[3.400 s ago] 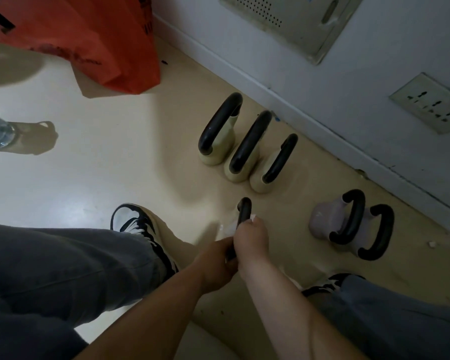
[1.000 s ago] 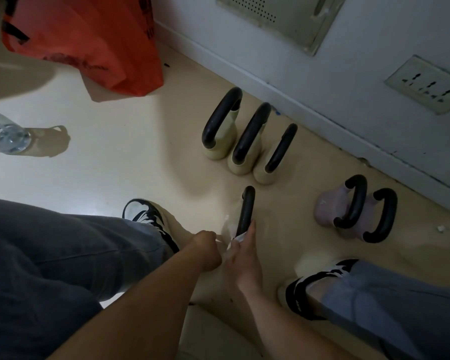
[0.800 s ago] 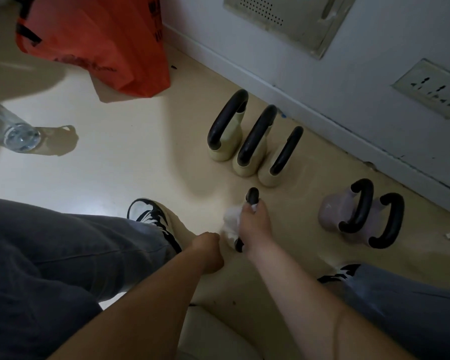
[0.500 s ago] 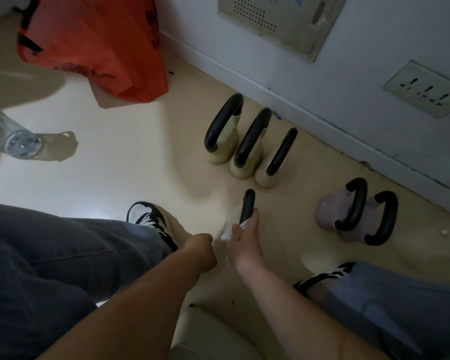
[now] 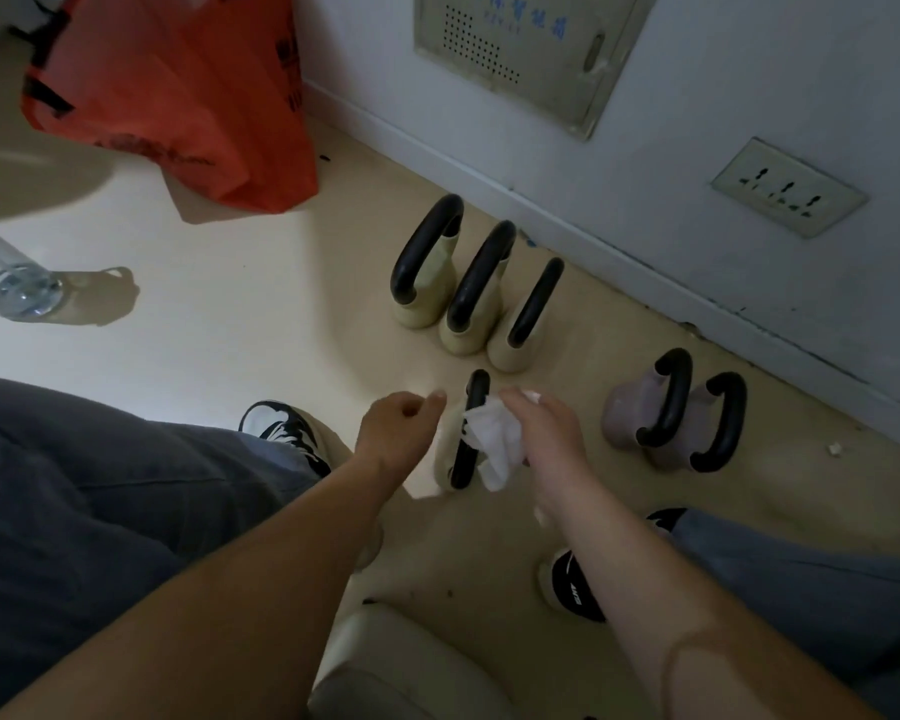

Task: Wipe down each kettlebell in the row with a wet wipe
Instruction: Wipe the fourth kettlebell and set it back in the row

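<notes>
A cream kettlebell (image 5: 467,439) with a black handle stands on the floor between my feet. My right hand (image 5: 546,433) holds a crumpled white wet wipe (image 5: 494,449) just right of its handle. My left hand (image 5: 398,431) hovers just left of the kettlebell with fingers loosely curled, holding nothing. Three more cream kettlebells (image 5: 471,298) stand in a row behind it. Two mauve kettlebells (image 5: 674,413) sit to the right, near the wall.
An orange plastic bag (image 5: 178,90) lies at the back left. A clear water bottle (image 5: 6,283) stands at the left edge. The wall with its skirting (image 5: 645,252) runs diagonally behind the kettlebells. My shoes (image 5: 287,433) flank the near kettlebell. A pale seat edge (image 5: 401,662) is below.
My left hand has let go of the kettlebell and lifted away to its left. My right hand has come off the handle with the wipe, which now hangs open beside it.
</notes>
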`<state>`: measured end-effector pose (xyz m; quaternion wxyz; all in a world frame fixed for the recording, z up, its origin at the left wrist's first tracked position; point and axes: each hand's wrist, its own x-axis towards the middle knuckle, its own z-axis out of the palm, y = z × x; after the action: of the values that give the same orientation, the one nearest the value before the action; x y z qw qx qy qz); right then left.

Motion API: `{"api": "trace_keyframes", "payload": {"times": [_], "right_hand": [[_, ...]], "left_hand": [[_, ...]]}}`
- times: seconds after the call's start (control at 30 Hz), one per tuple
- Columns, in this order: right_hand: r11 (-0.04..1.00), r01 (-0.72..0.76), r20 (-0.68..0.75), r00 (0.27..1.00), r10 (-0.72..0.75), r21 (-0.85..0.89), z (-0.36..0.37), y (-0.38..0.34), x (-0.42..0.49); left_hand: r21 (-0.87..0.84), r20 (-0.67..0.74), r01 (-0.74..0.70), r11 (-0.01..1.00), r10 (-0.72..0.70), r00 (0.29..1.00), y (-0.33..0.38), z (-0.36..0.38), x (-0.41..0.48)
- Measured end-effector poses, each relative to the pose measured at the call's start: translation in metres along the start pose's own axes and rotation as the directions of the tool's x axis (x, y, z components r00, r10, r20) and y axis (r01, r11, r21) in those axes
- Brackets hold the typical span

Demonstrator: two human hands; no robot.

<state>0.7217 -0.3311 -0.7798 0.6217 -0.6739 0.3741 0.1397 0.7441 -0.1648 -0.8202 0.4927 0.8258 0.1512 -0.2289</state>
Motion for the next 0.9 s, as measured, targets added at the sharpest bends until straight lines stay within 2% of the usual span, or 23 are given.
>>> {"api": "trace_keyframes", "payload": {"times": [0.03, 0.07, 0.13, 0.2, 0.33, 0.43, 0.47, 0.53, 0.6, 0.63, 0.67, 0.7, 0.73, 0.77, 0.8, 0.83, 0.87, 0.9], "right_hand": [[1.0, -0.011, 0.085, 0.996, 0.009, 0.023, 0.0, -0.003, 0.003], [0.997, -0.027, 0.173, 0.985, 0.013, 0.076, 0.001, -0.004, 0.006], [0.984, -0.045, 0.329, 0.944, -0.015, 0.172, 0.005, -0.004, 0.01], [0.983, -0.042, 0.395, 0.918, -0.032, 0.178, 0.01, -0.005, 0.01], [0.999, -0.011, 0.368, 0.93, -0.009, 0.051, 0.014, -0.008, 0.006], [0.999, -0.043, 0.215, 0.976, 0.038, 0.018, 0.014, -0.007, 0.011], [0.998, -0.052, 0.148, 0.988, 0.049, 0.019, 0.013, -0.005, 0.017], [0.998, -0.069, 0.027, 0.997, 0.069, 0.008, 0.01, 0.0, 0.028], [0.991, -0.121, -0.041, 0.992, 0.123, 0.051, 0.006, 0.006, 0.035], [0.988, -0.145, -0.041, 0.988, 0.147, 0.062, 0.007, 0.008, 0.036], [0.985, -0.168, -0.017, 0.985, 0.169, 0.042, 0.008, 0.011, 0.036], [0.981, -0.194, 0.024, 0.981, 0.194, 0.004, 0.011, 0.016, 0.037], [0.975, -0.218, 0.069, 0.973, 0.22, -0.031, 0.015, 0.02, 0.038], [0.968, -0.249, 0.107, 0.962, 0.252, -0.042, 0.019, 0.023, 0.039], [0.961, -0.276, 0.133, 0.951, 0.278, -0.036, 0.023, 0.025, 0.04], [0.957, -0.289, 0.142, 0.946, 0.29, -0.032, 0.025, 0.027, 0.041], [0.956, -0.291, 0.149, 0.945, 0.291, -0.019, 0.027, 0.028, 0.042], [0.955, -0.295, 0.156, 0.944, 0.292, -0.002, 0.028, 0.028, 0.042]], "left_hand": [[-0.173, 0.073, 0.053, 0.983, -0.041, 0.996, 0.011, -0.002, -0.001], [-0.315, 0.212, 0.145, 0.938, -0.079, 0.974, 0.02, -0.004, -0.001], [-0.411, 0.462, 0.274, 0.869, -0.061, 0.885, 0.03, -0.007, -0.003], [-0.433, 0.558, 0.303, 0.849, -0.012, 0.83, 0.029, -0.009, -0.004], [-0.374, 0.597, 0.325, 0.868, -0.043, 0.801, 0.025, -0.02, -0.003], [-0.313, 0.644, 0.405, 0.859, -0.122, 0.756, 0.027, -0.028, 0.002], [-0.295, 0.645, 0.43, 0.853, -0.154, 0.749, 0.029, -0.03, 0.002], [-0.291, 0.577, 0.475, 0.831, -0.244, 0.78, 0.036, -0.034, 0.007], [-0.276, 0.352, 0.442, 0.853, -0.338, 0.873, 0.037, -0.039, 0.016], [-0.154, 0.164, 0.374, 0.915, -0.349, 0.923, 0.033, -0.042, 0.022], [0.11, -0.072, 0.308, 0.945, -0.301, 0.951, 0.03, -0.046, 0.027], [0.388, -0.248, 0.233, 0.892, -0.143, 0.958, 0.025, -0.049, 0.032], [0.473, -0.373, 0.164, 0.866, 0.028, 0.927, 0.021, -0.049, 0.034], [0.454, -0.425, 0.083, 0.887, 0.134, 0.895, 0.019, -0.045, 0.031], [0.404, -0.385, -0.014, 0.915, 0.184, 0.904, 0.019, -0.037, 0.027], [0.393, -0.259, -0.08, 0.916, 0.194, 0.946, 0.017, -0.022, 0.02], [0.32, -0.097, -0.082, 0.944, 0.119, 0.988, 0.009, -0.003, 0.013], [0.247, 0.073, -0.021, 0.969, 0.003, 0.997, 0.001, 0.016, 0.003]]}}
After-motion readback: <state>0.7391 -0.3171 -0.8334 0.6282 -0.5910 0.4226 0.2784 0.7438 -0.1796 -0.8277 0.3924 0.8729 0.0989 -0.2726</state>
